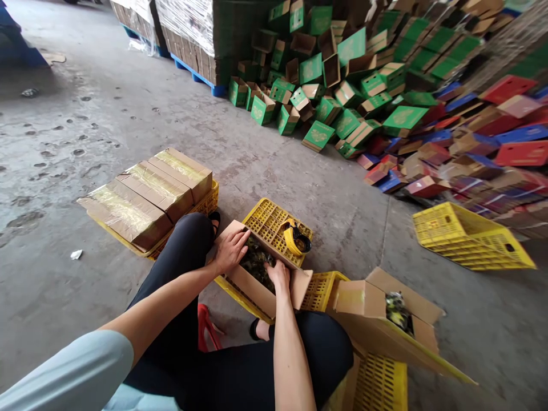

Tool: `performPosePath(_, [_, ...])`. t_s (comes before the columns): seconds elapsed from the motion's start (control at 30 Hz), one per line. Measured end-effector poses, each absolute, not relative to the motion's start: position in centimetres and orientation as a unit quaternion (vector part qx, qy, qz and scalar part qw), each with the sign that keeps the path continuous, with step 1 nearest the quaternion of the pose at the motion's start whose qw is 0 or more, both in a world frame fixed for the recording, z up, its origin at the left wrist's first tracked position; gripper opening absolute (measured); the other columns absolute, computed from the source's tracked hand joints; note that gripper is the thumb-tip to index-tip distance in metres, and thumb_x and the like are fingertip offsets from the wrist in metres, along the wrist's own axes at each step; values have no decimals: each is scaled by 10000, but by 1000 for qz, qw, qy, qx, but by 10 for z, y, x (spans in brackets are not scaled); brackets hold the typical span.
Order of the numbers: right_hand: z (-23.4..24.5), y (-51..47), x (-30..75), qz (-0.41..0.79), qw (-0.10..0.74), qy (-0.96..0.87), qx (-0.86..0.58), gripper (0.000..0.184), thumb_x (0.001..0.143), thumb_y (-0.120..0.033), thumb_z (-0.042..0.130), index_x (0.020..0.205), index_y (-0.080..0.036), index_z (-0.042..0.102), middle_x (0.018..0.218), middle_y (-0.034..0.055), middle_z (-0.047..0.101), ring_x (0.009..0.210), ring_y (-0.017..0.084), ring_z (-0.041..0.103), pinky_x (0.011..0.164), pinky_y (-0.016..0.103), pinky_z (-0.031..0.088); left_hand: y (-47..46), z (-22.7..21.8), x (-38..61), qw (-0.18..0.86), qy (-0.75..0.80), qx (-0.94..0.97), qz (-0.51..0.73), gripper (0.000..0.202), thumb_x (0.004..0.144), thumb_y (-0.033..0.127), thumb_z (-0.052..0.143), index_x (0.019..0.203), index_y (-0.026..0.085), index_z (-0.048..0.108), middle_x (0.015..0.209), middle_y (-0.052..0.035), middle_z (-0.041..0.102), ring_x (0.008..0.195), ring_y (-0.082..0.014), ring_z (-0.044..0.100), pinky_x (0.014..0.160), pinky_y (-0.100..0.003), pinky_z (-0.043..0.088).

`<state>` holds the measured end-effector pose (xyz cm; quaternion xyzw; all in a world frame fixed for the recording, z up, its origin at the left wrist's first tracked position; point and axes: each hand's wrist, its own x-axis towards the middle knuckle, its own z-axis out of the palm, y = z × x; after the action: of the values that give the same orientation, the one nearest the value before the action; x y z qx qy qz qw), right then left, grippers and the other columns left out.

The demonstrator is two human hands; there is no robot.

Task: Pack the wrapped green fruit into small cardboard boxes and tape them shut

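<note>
An open cardboard box (252, 290) rests between my knees on a yellow plastic crate, filled with dark, shiny packed items (256, 261) whose kind I cannot make out. My left hand (230, 251) lies with outstretched fingers over the box's left end and flap. Inside the right part, my right hand (279, 275) reaches down onto the dark items; its fingertips are hidden among them. Just beyond the box, a yellow and black tape dispenser (294, 237) sits on the yellow crate (268, 212).
Taped cartons (149, 188) fill a yellow crate on the left. At right stands another open carton (363, 297) with bagged items (398, 311). Farther right is a yellow crate (466, 237). Green boxes (319, 134) and red and blue boxes (520, 153) lie heaped behind.
</note>
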<state>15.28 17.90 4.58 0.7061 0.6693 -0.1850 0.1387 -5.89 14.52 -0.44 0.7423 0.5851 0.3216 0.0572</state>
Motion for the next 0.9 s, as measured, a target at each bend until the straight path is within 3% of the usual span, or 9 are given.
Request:
performPosePath(0.2, [64,158,168,-170,108,694,692,391,966,-362,636,1324,-214,696,1260,94,772,1241,247,687,1050,303,455,145,-3,-59,71,584,744,316,560,1079,346,410,1601,145,430,1463,-149,615,1453,-290,477,1216,-470,395])
performPosePath(0.33, [71,144,176,-128,119,687,706,291,1003,-328,603,1155,-125,745,1174,185,771,1156,289,720,961,327,504,146,-3,-60,83,582,747,310,557,1080,353,411,1604,164,431,1471,-140,612,1447,-283,486,1207,-457,404])
performPosePath(0.43, [65,146,173,-107,134,672,720,304,1049,-248,497,1135,-84,737,1155,239,752,1108,308,737,906,349,530,147,-3,-61,86,581,748,309,559,1083,358,407,1609,166,421,1485,-131,603,1446,-280,484,1209,-450,401])
performPosePath(0.6, [52,150,163,-98,143,661,730,446,1028,-51,305,1198,-87,715,1194,246,729,1096,270,749,915,333,532,146,0,-60,80,580,750,309,567,1084,345,395,1622,165,394,1478,-122,612,1460,-276,466,1212,-441,395])
performPosePath(0.9, [70,129,153,-119,126,660,731,513,963,-64,419,1440,-113,601,1348,207,695,1149,230,721,921,272,516,146,5,-61,69,596,760,249,643,1032,231,418,1659,156,303,1548,-125,557,1508,-298,403,1215,-446,363])
